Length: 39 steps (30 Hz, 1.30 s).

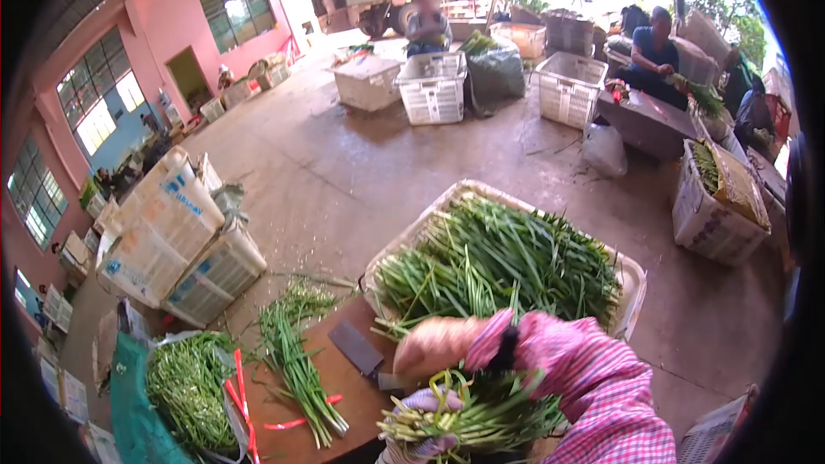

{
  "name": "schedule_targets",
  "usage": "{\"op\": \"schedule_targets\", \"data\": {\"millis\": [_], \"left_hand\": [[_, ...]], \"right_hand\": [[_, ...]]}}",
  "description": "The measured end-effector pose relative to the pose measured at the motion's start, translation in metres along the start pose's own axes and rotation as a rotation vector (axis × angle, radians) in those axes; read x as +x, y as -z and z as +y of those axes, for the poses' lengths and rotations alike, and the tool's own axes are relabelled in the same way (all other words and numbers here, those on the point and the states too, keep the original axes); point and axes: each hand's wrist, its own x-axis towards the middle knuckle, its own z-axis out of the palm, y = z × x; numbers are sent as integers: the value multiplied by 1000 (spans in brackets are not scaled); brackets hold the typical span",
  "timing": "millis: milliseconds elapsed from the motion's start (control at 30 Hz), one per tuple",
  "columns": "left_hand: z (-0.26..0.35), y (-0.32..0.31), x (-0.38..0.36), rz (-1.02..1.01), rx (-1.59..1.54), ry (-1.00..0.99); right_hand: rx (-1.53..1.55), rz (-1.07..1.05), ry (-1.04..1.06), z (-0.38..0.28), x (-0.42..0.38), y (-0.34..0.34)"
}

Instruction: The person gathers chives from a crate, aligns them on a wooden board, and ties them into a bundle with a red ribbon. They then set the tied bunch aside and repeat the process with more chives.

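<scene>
A worker's left hand [425,425], in a pale glove, has its grip closed around a bundle of green stalks [468,417] at the bottom of the frame, above the near edge of a brown desk [344,387]. The right hand [434,345], sleeved in pink check, is closed on the handle of a cleaver [357,350] whose blade lies flat on the desk just beside the bundle. A smaller bunch of greens [296,361] lies further left on the desk near red ties [296,422]. Behind, a white crate [632,279] is heaped with cut greens. Across the concrete yard, other people sit among baskets.
</scene>
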Motion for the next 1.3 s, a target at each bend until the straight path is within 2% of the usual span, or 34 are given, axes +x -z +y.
{"op": "schedule_targets", "data": {"millis": [67, 100, 133, 167, 200, 233, 267, 300, 333, 400, 433, 500, 567, 600, 700, 733, 767, 800, 833, 867, 900, 933, 967, 1067, 1133, 1167, 1200, 1300], "left_hand": [[6, -15, -12, 118, -139, -13], [6, -15, -14, 116, -142, -13], [7, -10, -13, 93, -136, -21], [9, -4, -11, 67, -132, -28], [13, 5, -9, 45, -126, -45], [18, 15, -6, 23, -125, -63], [25, 26, 1, -3, -124, -81], [32, 40, 7, -27, -113, -113], [39, 56, 10, -58, -101, -160], [55, 102, 13, -133, -52, -316], [72, 125, 34, -290, -8, -457], [128, 114, 6, 27, -30, -457], [157, 117, -4, 187, -139, -507], [170, 113, -7, 266, -191, -518], [186, 99, -3, 518, -338, -485], [185, 94, 0, 584, -379, -449], [183, 93, 3, 637, -384, -424], [179, 97, 5, 750, -375, -407], [183, 98, 3, 665, -487, -265], [171, 113, 7, 769, -408, -304], [166, 104, 13, 909, -164, -437], [149, 143, 11, 942, -168, -490], [140, 152, 8, 925, -268, -496], [128, 168, -6, 884, -318, -424], [130, 148, -7, 892, -291, -398], [130, 146, -11, 815, -420, -306], [131, 132, -11, 844, -423, -308], [152, 58, -10, 808, -390, -213]], "right_hand": [[299, -324, -205, 26, 7, -28], [15, -359, -294, 34, 8, -33], [-235, -397, -466, 10, -2, -21], [-412, -444, -355, 61, -5, -40], [-427, -484, -294, 82, -14, -41], [-459, -504, -268, 66, -30, -24], [-591, -453, -206, 69, -50, -18], [-637, -410, -238, 121, -70, -30], [-704, -323, -170, 129, -94, -26], [-886, -193, -102, 114, -124, -16], [-1003, -152, -100, 90, -135, -9], [-951, -104, -202, 74, -158, -12], [-961, 33, -212, 76, -178, -26], [-979, 31, -277, 76, -182, -34], [-898, 211, -246, 62, -187, -43], [-864, 308, -169, 49, -187, -41], [-785, 301, -187, 39, -186, -37], [-766, 424, -89, 27, -185, -36], [-717, 431, -147, 22, -188, -37], [-756, 486, -232, 9, -191, -38], [-751, 556, -261, 3, -195, -39], [-720, 560, -304, 1, -200, -38], [-726, 640, -294, -10, -201, -39], [-664, 845, -235, -47, -192, -42], [-593, 888, -170, -89, -172, -43], [-525, 931, -114, -109, -159, -42], [-509, 901, -47, -127, -146, -43], [-499, 851, 160, -178, -106, -49]]}}
